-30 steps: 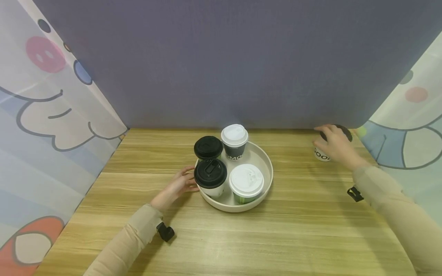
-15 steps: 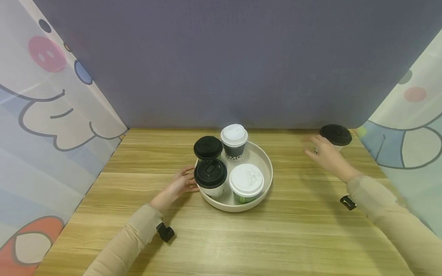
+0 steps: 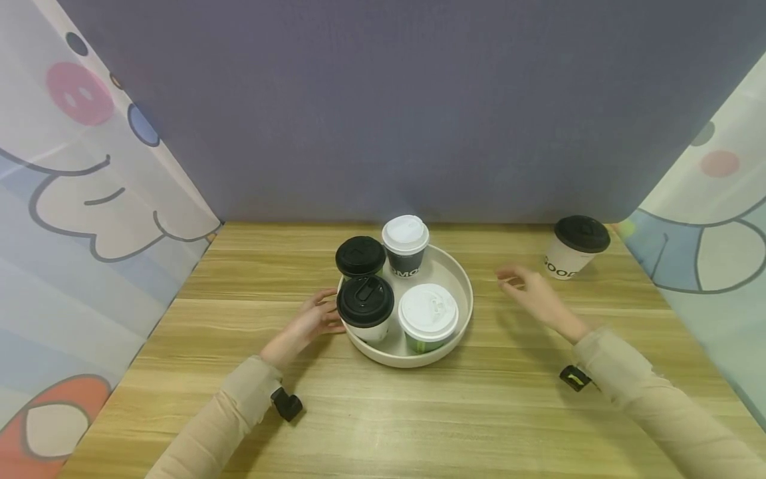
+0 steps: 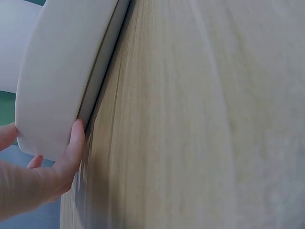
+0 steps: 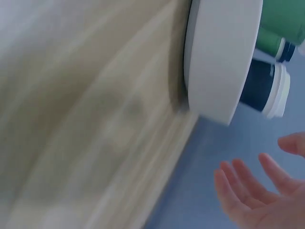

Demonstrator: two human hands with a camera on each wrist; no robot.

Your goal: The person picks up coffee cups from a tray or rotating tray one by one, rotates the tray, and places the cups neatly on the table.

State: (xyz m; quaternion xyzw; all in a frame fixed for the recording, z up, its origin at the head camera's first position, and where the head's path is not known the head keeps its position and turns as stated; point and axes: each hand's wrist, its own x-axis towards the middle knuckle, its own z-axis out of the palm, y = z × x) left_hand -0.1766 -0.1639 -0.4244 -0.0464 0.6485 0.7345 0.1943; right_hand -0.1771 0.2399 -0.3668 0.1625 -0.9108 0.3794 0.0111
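Resting at the tray's 9 o'clock edge, the left hand pressed relaxed fingers against the outer wall of the round cream plastic tray, w/ nothing pinched. The right hand hovered empty, fingers spread loose, btwn the tray's 3 o'clock rim and the white paper cup w/ black lid, which stood alone on the wooden table near its far right corner. Four lidded cups sat in the tray: two black-lidded at 9–11 o'clock, white-lidded dark cup at 12, white-lidded green cup at 5. Judged step: unloading cups; next likely calls for a reach to a tray cup. Legible: "GOO" on the lone cup, "MO" on the dark one.
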